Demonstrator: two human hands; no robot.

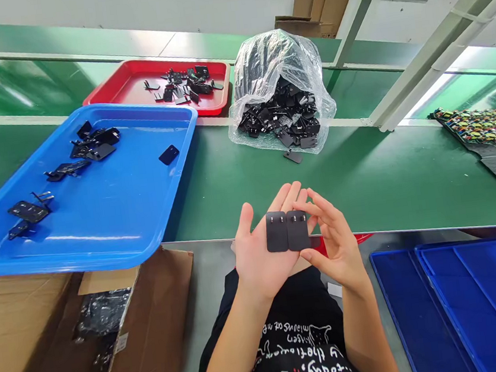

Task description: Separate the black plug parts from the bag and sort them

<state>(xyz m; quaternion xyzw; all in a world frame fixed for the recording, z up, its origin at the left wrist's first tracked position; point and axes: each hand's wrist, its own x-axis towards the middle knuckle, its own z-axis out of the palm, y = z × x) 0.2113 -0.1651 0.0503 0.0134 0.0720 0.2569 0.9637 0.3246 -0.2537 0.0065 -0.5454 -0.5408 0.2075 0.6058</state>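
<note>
Two black two-pronged plates lie side by side over my left palm, the left plate [276, 233] and the right plate [297, 232]. Each is flat with rounded corners and has two small metal prongs near its top edge. My left hand [259, 250] is palm up, fingers stretched out and thumb apart, bearing the plates. With thumb and fingertips at its lower and upper edges, my right hand [332, 239] holds the right plate. Beyond my hands, a clear plastic bag [278, 57] lies on its side, full of similar black pieces [284, 113]. One loose black piece [293, 156] rests before its mouth.
A blue tray [134, 205] with several black pieces overhangs the green bench [229, 176] at left. Behind it sits a red tray [129, 83] with more. An open cardboard box [156, 328] stands below left, blue bins [489, 302] below right. A metal post [432, 39] rises at right.
</note>
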